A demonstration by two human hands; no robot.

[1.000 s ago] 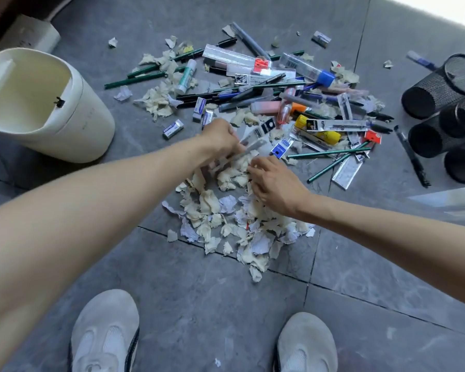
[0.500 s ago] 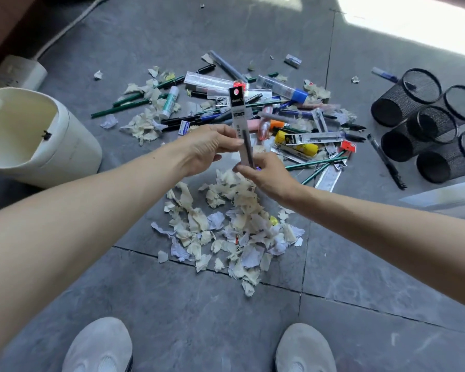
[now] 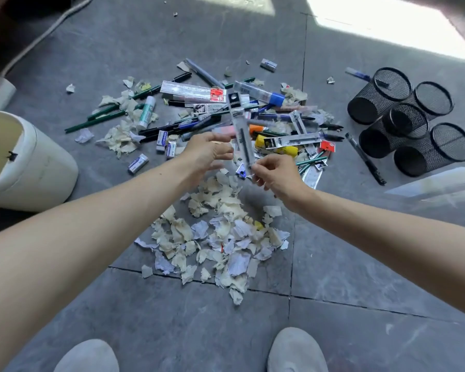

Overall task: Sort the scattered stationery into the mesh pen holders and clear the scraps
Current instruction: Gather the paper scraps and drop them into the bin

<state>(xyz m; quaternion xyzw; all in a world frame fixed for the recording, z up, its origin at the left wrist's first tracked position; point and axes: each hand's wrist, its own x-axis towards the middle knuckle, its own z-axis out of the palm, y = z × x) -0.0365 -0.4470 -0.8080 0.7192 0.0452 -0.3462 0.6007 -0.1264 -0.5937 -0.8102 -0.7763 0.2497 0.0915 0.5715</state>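
Observation:
A pen in a clear packet with a black header stands nearly upright above the pile. My right hand pinches its lower end. My left hand hovers just left of the packet, fingers loosely extended toward it and blurred. Scattered stationery lies on the grey floor behind: pens, green pencils, erasers, a glue stick, packaged refills. Torn paper scraps form a heap below my hands. Several black mesh pen holders lie on their sides at the right.
A cream waste bin lies tipped at the left, its mouth facing left. One black pen rests beside the holders. My two shoes show at the bottom edge. A clear plastic sheet lies at the right.
Both hands lifted the packaged pen out of the pile. My left hand has since let go and drawn slightly left, while my right hand keeps the packet's lower end.

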